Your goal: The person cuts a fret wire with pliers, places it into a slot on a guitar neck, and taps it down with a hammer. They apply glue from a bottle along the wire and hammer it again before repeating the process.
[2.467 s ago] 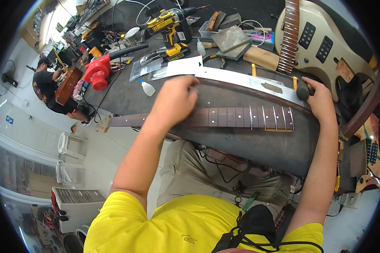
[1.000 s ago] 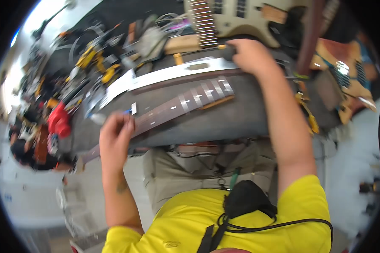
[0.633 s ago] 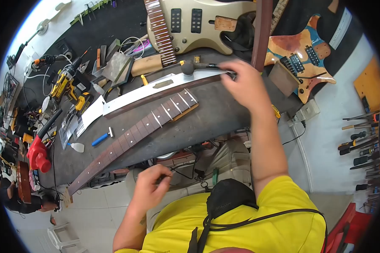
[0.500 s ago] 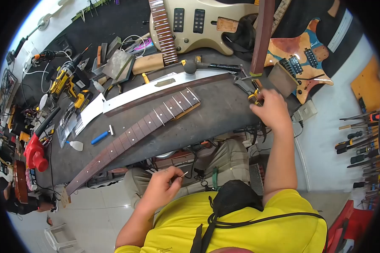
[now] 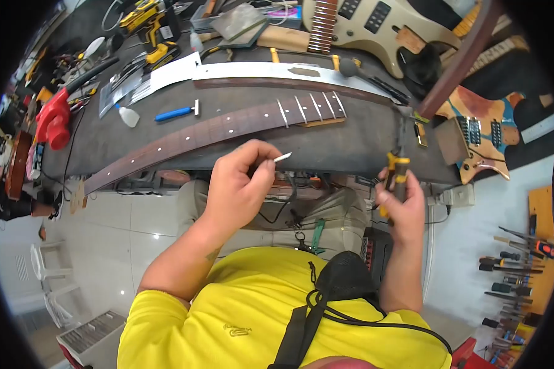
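Between the thumb and fingers of my left hand (image 5: 240, 184) is a short, thin pale piece (image 5: 282, 157), held just in front of the bench edge. My right hand (image 5: 405, 206) is wrapped round the yellow and black handles of pliers (image 5: 398, 161), whose jaws point away from me. A dark guitar neck (image 5: 209, 132) lies on the bench beyond my left hand, with several bright fret wires across its right end. Its headstock end reaches past the bench at the left. Near the neck lies a blue-handled tool (image 5: 174, 114).
A white strip on a dark wooden bar (image 5: 228, 82) lies behind the neck. Guitar bodies (image 5: 375, 31) (image 5: 483, 132) stand at the back and right. A red blower (image 5: 54, 120) and yellow drill (image 5: 143, 21) are at the left. Tools hang at the right.
My right hand has picked up the pliers from the bench and drawn them back towards me. My left hand has risen towards the bench edge with the pale piece. The camera view has shifted.
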`<act>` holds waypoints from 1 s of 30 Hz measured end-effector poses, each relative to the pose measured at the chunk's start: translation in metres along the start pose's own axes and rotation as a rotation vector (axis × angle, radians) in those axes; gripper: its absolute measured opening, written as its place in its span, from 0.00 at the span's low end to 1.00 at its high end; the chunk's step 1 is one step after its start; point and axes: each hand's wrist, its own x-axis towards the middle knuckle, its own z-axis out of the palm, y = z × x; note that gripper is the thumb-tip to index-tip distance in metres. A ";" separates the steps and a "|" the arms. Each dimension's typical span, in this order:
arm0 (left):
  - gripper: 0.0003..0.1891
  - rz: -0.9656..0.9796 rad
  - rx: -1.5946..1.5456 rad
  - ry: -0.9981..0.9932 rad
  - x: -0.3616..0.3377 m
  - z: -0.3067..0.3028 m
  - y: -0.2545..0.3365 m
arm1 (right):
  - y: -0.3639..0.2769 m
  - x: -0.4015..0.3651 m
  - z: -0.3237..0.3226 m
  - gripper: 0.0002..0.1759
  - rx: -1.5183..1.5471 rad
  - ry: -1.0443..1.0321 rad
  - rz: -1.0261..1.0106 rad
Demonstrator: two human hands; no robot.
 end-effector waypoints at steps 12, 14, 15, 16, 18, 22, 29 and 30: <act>0.09 0.265 0.231 0.140 0.000 -0.010 0.040 | -0.007 -0.022 0.077 0.26 -0.144 -0.507 -0.128; 0.10 0.324 0.211 0.127 0.003 -0.012 0.036 | -0.009 -0.020 0.078 0.26 -0.157 -0.514 -0.127; 0.10 0.321 0.210 0.128 0.003 -0.012 0.036 | -0.010 -0.020 0.077 0.26 -0.169 -0.515 -0.122; 0.11 0.335 0.218 0.134 0.003 -0.012 0.035 | -0.012 -0.021 0.078 0.26 -0.170 -0.516 -0.118; 0.11 0.348 0.225 0.140 0.003 -0.012 0.035 | -0.016 -0.023 0.080 0.26 -0.209 -0.487 -0.111; 0.11 0.392 0.217 0.119 0.004 -0.014 0.034 | -0.015 -0.022 0.079 0.27 -0.269 -0.493 -0.165; 0.13 0.400 0.172 0.087 0.004 -0.011 0.033 | -0.010 -0.024 0.081 0.27 -0.160 -0.497 -0.144; 0.13 0.398 0.173 0.083 0.004 -0.011 0.034 | -0.009 -0.024 0.081 0.27 -0.155 -0.501 -0.129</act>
